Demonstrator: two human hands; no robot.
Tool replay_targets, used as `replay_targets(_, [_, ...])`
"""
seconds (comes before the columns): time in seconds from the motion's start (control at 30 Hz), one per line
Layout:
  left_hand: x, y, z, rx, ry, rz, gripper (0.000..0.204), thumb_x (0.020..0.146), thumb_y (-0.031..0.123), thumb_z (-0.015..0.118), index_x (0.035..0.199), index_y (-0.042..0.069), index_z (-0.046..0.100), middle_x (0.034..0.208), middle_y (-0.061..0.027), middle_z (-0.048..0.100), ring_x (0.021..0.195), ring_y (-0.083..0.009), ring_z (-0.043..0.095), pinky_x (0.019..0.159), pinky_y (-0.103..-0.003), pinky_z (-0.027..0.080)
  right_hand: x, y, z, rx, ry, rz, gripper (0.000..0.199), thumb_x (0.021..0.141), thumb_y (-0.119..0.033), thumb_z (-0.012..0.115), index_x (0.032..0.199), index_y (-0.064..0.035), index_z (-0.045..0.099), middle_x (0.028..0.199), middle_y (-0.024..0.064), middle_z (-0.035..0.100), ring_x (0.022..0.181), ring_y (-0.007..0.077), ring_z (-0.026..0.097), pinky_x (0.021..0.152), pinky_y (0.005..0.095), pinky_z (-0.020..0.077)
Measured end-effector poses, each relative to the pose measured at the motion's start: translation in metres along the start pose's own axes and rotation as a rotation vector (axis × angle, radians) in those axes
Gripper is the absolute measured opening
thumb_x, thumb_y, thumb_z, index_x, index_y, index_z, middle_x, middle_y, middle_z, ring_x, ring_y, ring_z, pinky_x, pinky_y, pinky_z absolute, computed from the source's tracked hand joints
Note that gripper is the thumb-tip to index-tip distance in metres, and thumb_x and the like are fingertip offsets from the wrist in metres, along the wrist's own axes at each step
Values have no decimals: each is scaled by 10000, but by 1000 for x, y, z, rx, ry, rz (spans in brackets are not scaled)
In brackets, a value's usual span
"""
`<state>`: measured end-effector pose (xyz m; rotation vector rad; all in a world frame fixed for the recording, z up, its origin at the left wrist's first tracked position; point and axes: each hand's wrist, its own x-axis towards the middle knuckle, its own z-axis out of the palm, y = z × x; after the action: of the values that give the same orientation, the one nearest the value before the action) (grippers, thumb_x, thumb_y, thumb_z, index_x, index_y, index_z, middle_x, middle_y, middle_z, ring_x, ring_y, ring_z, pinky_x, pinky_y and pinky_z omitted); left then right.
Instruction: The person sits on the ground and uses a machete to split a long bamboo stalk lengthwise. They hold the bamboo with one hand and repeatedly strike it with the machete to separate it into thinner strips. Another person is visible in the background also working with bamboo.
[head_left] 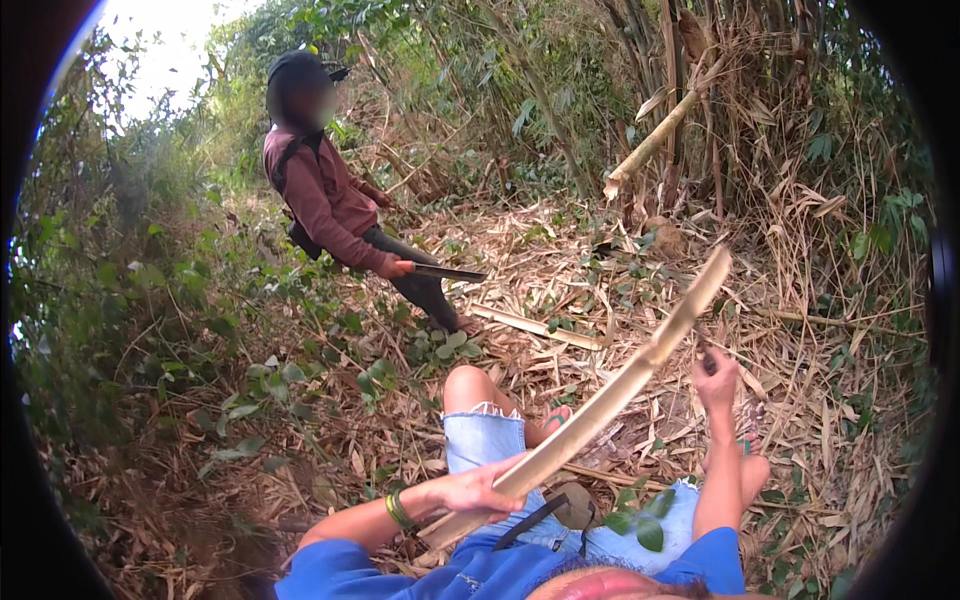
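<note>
My left hand (pixel 482 489) grips the lower part of a long split bamboo strip (pixel 620 385) that slants up to the right across my lap. Near the strip's upper part, my right hand (pixel 716 370) is raised and closed on a dark knife handle (pixel 706 352); the blade is mostly hidden behind the strip. I sit on the ground in cut-off denim shorts, with my knee (pixel 468 385) under the strip. A green band sits on my left wrist.
Another person (pixel 325 195) in a maroon top stands ahead to the left, holding a long dark blade (pixel 447 271). A cut bamboo piece (pixel 535 326) lies near their feet. Dry leaves cover the slope; bamboo stalks (pixel 655 135) and dense brush stand behind.
</note>
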<state>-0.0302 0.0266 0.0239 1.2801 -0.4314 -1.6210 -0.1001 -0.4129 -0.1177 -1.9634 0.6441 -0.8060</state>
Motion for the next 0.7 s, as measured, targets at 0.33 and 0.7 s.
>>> replay_targets(0.33, [0,-3,6,51,-10,-85,926,958,4,663,1650,204,81,930,-53,585,653,-123,599,545,-281,521,22,90,-30,-65,201,94,267,886,-205,687,741,13,634,565,33,569,505,123,495,505,342,396])
replay_targets(0.7, [28,-8,2,47,-44,-126,942,955,-6,656,1652,229,67,863,-38,579,630,-136,602,539,-295,524,-14,30,18,1157,116,428,350,1003,-381,632,1052,-36,659,723,28,637,498,102,520,461,256,403])
